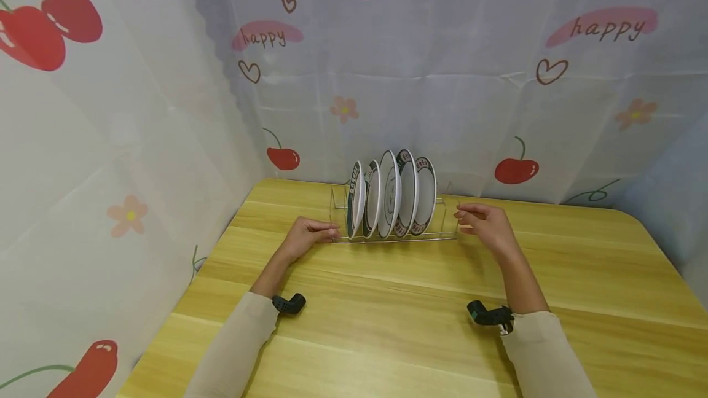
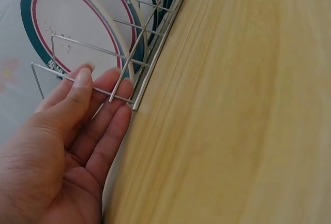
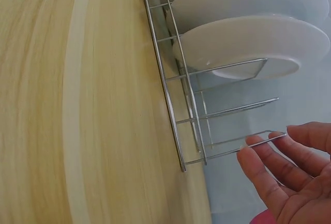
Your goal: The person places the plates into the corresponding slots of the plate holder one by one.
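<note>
A silvery wire dish rack (image 1: 437,238) stands on the wooden table, with several white plates (image 1: 389,195) upright in its slots. The plates have green and red patterned rims. At the rack's left end my left hand (image 1: 304,238) pinches the end wire between thumb and fingers, just beside the leftmost plate (image 2: 77,22). My right hand (image 1: 489,226) holds the end wire at the opposite side, thumb and fingertips meeting around its upper part. In the right wrist view, bare wire dividers (image 3: 240,109) lie between that hand and the nearest plate (image 3: 248,43).
The wooden table (image 1: 376,324) reaches back to a white cloth backdrop (image 1: 442,109) with cherries, flowers and writing, close behind the rack. Another cloth wall (image 1: 138,140) runs along the left. Dark wrist cameras (image 1: 290,304) sit on both forearms.
</note>
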Demonstrator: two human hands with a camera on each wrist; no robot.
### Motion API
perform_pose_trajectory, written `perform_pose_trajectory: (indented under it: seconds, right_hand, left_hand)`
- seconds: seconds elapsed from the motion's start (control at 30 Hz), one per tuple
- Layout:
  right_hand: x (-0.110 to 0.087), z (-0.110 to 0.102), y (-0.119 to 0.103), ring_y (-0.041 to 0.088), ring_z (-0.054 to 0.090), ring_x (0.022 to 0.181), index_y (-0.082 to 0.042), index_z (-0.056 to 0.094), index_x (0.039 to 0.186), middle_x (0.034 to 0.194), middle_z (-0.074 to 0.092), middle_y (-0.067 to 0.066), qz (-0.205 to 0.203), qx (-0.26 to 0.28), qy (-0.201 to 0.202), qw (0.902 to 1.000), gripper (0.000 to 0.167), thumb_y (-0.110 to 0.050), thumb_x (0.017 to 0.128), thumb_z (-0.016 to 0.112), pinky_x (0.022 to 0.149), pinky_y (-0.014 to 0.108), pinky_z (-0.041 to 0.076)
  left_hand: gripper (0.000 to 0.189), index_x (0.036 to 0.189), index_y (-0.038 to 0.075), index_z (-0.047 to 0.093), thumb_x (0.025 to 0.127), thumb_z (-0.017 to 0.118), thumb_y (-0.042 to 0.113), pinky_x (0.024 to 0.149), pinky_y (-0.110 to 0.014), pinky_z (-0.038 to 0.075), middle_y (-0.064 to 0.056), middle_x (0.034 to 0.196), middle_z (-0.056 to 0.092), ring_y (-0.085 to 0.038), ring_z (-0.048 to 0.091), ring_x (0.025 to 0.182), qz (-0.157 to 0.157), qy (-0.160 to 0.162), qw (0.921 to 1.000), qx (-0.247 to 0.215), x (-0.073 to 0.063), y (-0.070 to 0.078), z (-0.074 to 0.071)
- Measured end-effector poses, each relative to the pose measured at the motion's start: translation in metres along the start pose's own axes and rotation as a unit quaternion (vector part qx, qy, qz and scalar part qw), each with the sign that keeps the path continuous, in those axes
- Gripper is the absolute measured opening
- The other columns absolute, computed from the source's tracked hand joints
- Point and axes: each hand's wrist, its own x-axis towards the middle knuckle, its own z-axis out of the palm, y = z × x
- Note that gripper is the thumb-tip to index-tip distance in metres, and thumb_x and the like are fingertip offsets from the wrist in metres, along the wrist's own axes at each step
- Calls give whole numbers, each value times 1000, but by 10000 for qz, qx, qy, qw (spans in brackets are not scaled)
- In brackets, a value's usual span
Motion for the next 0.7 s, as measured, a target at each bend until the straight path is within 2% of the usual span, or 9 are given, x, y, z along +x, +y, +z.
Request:
perform_pose_trajectory:
  seconds: [0.13,0.23,0.33,0.43,0.53,0.7]
  right_hand:
    - [0,-1,0,39,58,121,8,52,143,136,58,30,73,-25,57,10000,42,-15,108,50,90,33,58]
    - [0,-3,1,40,56,124,7,51,145,138,57,29,94,-74,83,9999,44,-18,109,50,93,36,57]
    - [0,-4,1,40,55,127,6,49,146,140,56,28,116,-61,102,9999,45,-18,108,50,93,35,57]
    - [0,-5,2,40,53,129,5,48,148,142,55,28,152,-39,120,9998,46,-19,108,50,89,28,58]
    - [-1,-5,2,40,52,131,5,45,149,144,52,28,169,-3,107,9998,47,-18,109,50,90,27,58]
    - [0,-7,3,41,47,136,6,39,153,151,45,28,121,-30,21,9999,51,-18,109,49,99,40,52]
  left_hand:
    - [24,117,-16,68,96,63,-4,85,-41,61,-33,113,68,-24,75,98,14,-392,9992,-47,-1,3,3]
    - [23,116,-17,68,97,62,-4,85,-40,60,-31,114,68,-22,74,99,-52,-612,9981,-22,-2,6,5]
    - [24,115,-17,68,97,64,-2,85,-40,60,-25,112,71,-23,74,99,-124,-801,9967,8,-3,7,7]
    - [24,114,-17,69,96,67,0,85,-43,60,-21,107,74,-27,74,99,-142,-997,9949,-16,-3,8,11]
    - [23,112,-16,70,95,67,0,85,-44,60,-20,104,75,-28,74,98,-153,-1076,9940,-87,-3,8,16]
    - [23,111,-17,70,94,69,-1,83,-43,60,-23,102,74,-27,75,96,-319,-1033,9939,-214,-3,10,26]
